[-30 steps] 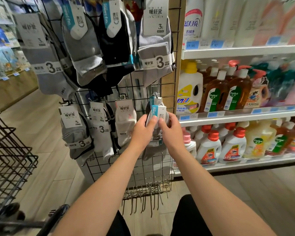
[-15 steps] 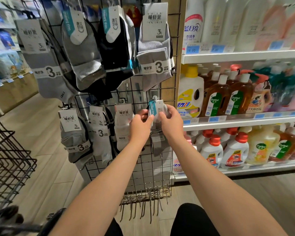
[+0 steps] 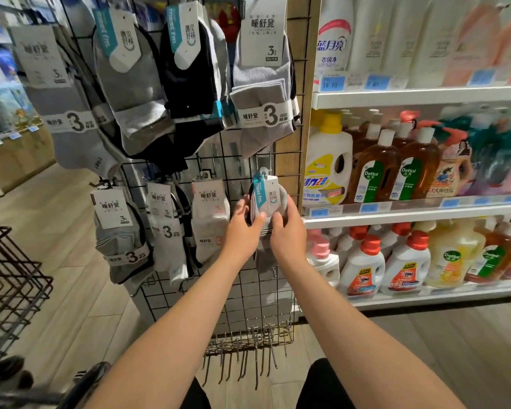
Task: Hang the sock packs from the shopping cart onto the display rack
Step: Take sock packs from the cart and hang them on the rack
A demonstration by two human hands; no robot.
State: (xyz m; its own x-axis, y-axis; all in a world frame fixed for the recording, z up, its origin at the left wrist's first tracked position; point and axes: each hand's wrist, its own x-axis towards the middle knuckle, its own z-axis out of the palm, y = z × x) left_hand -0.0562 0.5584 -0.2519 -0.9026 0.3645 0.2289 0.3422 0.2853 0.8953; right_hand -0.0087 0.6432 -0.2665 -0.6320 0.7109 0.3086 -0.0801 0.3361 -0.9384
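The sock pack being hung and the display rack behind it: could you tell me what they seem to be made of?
Sock pack: soft grey knit fabric, matte, with a white-and-teal card label, likely paper. Display rack: thin dark wire grid, probably painted metal.

I'm getting bright, even shop light with only soft shadows. The bottles (image 3: 425,39) in the upper right are washing out, the upper left is blurring, and the wide lens is bowing the shelf (image 3: 425,97).
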